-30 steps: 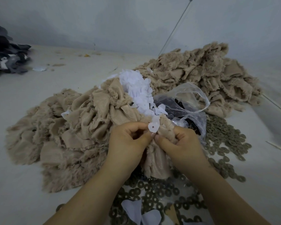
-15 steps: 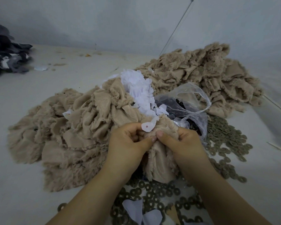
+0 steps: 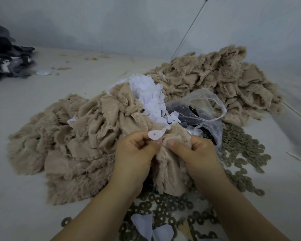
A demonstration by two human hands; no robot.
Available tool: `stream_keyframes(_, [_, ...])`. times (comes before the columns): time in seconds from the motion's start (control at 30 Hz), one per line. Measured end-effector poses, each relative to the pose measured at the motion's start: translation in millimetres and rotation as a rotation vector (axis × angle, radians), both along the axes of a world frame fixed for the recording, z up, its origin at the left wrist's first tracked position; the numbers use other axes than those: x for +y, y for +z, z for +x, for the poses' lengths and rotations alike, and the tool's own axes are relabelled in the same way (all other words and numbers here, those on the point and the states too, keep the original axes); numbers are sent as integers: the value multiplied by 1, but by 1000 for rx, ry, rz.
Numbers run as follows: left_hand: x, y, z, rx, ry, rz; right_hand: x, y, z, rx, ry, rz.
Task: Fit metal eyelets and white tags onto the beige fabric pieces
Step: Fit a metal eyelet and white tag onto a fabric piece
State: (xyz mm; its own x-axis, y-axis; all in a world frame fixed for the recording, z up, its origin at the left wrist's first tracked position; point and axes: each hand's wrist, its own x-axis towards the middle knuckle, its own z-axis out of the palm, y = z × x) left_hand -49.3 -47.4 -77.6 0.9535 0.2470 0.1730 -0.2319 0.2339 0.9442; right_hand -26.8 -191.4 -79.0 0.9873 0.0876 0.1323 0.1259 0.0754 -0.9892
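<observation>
My left hand [image 3: 135, 150] pinches a thin white tag [image 3: 155, 134], its punched hole up, its long axis running up and right from my fingertips. My right hand [image 3: 194, 153] grips the fuzzy beige fabric piece [image 3: 169, 173] bunched between both hands, thumb just beside the tag. Flat metal eyelets [image 3: 240, 150] lie scattered right of my right hand.

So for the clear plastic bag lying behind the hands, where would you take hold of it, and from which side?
Probably by the handle loop of the clear plastic bag, coming from above. The loop stands up open and free of the beige fabric piles, while the bag's lower body slumps against the white tags and the right hand, so a low or side grasp would likely be crowded.
</observation>
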Motion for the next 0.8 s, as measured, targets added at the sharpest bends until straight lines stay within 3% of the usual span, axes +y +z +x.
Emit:
stream_keyframes(0.5, [1, -3, 0, -15, -46, -35, -1, -1, 1, 74, 43, 89])
stream_keyframes(0.8, [2, -7, 2, -15, -8, 9, -1, -2, 0, -237, -31, -281])
